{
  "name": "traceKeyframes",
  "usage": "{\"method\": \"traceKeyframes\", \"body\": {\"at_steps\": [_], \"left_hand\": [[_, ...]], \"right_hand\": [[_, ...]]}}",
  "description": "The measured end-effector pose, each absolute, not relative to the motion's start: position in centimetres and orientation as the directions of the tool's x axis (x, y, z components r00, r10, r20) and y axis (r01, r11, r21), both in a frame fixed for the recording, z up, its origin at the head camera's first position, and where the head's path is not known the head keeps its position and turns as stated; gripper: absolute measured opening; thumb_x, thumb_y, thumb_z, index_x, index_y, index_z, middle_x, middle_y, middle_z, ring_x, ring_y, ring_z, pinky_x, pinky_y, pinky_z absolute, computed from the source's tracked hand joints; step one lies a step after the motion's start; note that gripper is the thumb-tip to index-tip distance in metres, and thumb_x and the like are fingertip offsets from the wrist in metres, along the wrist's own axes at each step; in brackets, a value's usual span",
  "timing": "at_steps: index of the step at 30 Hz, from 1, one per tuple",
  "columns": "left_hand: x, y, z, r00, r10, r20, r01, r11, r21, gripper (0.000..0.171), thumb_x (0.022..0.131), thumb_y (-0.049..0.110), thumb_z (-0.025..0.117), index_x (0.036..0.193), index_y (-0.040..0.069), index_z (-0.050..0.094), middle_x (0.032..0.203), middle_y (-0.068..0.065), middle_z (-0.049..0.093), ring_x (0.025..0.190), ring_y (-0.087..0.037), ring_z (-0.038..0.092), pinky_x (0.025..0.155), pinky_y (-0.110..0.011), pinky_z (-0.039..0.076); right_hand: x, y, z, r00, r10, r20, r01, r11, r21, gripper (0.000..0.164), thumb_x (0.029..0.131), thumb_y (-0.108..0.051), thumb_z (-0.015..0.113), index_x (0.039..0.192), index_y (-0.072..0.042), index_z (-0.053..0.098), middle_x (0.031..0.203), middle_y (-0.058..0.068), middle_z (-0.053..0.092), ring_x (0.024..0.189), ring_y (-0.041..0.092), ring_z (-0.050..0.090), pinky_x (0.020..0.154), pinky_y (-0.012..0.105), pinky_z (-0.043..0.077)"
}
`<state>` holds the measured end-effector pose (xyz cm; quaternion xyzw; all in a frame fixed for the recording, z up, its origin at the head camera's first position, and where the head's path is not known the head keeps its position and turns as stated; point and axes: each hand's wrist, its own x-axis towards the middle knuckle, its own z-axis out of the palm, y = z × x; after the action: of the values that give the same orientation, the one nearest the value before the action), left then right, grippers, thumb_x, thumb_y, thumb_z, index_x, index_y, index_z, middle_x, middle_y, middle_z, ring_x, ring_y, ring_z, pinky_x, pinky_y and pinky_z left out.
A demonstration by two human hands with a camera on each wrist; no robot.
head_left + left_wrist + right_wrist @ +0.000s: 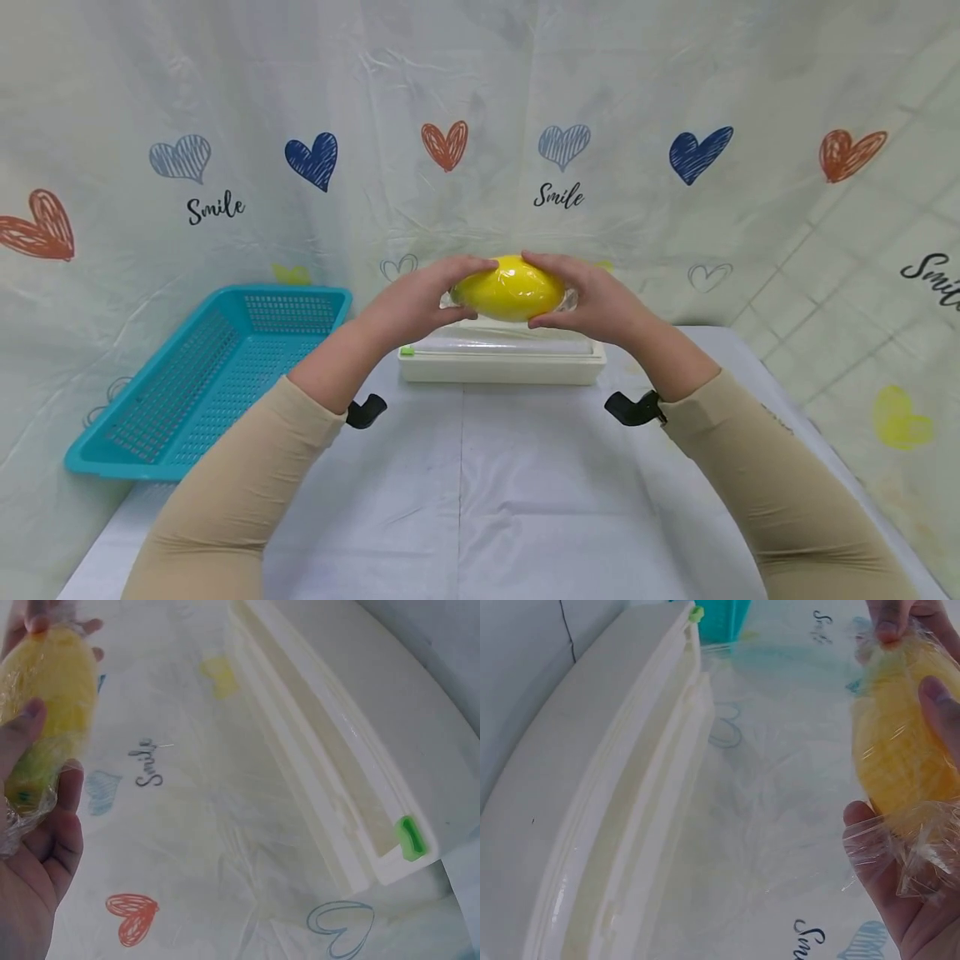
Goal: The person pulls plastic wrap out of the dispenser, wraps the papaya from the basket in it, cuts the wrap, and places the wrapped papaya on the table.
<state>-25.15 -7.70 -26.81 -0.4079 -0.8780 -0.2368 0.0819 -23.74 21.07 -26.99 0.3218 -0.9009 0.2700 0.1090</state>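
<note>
Beige fabric sleeves point(202, 517) low in frame, left hand point(427, 292) and right hand point(592, 296) mid-frame, fingers curled round film-wrapped yellow oval object point(510, 290), white plastic box point(498, 369) below.

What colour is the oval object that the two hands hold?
The oval object is yellow, with green at one end; the left wrist view shows this best.

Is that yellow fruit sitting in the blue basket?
No, the yellow fruit is held up in the air, to the right of the blue basket.
</note>
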Motion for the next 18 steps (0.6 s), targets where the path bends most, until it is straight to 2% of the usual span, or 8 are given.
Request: {"method": "traceKeyframes", "body": {"at_steps": [8,14,18], "left_hand": [[-24.0,-7.9,-26.9,-0.695,0.672,0.256,0.712,0.594,0.374,0.07,0.09,0.027,0.074,0.151,0.035,0.04,0.149,0.007,0.046,0.135,-0.017,0.044,0.106,-0.036,0.043],[-22.6,-7.9,-27.5,-0.748,0.649,0.136,0.643,0.66,0.389,0.07,0.089,0.036,0.074,0.15,0.04,0.04,0.146,0.007,0.05,0.123,-0.018,0.054,0.097,-0.038,0.05],[-21.8,-8.0,-28.8,-0.758,0.648,0.074,0.612,0.669,0.423,0.069,0.09,0.036,0.073,0.15,0.04,0.039,0.146,0.007,0.05,0.12,-0.018,0.056,0.096,-0.038,0.051]], "right_hand": [[-22.8,21.0,-27.7,-0.795,-0.522,0.309,-0.606,0.659,-0.445,0.086,0.078,-0.038,0.084,0.152,-0.03,0.041,0.148,-0.003,0.048,0.129,0.023,0.048,0.105,0.049,0.043],[-21.8,20.9,-28.8,-0.825,-0.517,0.226,-0.561,0.707,-0.431,0.087,0.077,-0.043,0.084,0.151,-0.033,0.041,0.147,-0.003,0.049,0.128,0.023,0.05,0.102,0.049,0.046],[-21.0,20.7,-29.9,-0.836,-0.525,0.158,-0.539,0.737,-0.407,0.088,0.077,-0.05,0.082,0.152,-0.036,0.038,0.146,-0.001,0.05,0.126,0.024,0.052,0.102,0.051,0.046]]}}
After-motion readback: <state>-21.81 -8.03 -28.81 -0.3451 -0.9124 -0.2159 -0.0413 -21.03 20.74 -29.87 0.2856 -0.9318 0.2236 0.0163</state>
